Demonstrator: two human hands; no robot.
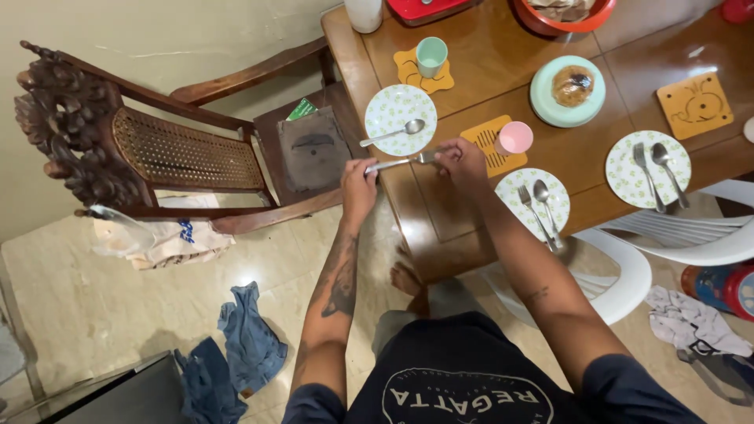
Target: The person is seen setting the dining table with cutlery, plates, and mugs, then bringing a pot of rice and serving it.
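Note:
A metal fork point(399, 162) is held level between both hands just off the near edge of a patterned plate point(400, 108). My left hand point(357, 187) pinches its handle end; my right hand point(462, 159) grips the tine end. A spoon point(393, 133) lies across that plate. To the right, a second patterned plate point(512, 188) carries a fork and spoon, beside a pink cup point(515, 137) on an orange coaster. All of it stands on the wooden table point(487, 71).
A third plate point(628, 179) with cutlery sits at right. A teal plate with a bun point(567, 90), a mint cup point(431, 56) and a red bowl point(561, 20) stand farther back. A carved wooden chair point(157, 141) is at left; white plastic chairs point(628, 271) at right. Cloths lie on the floor.

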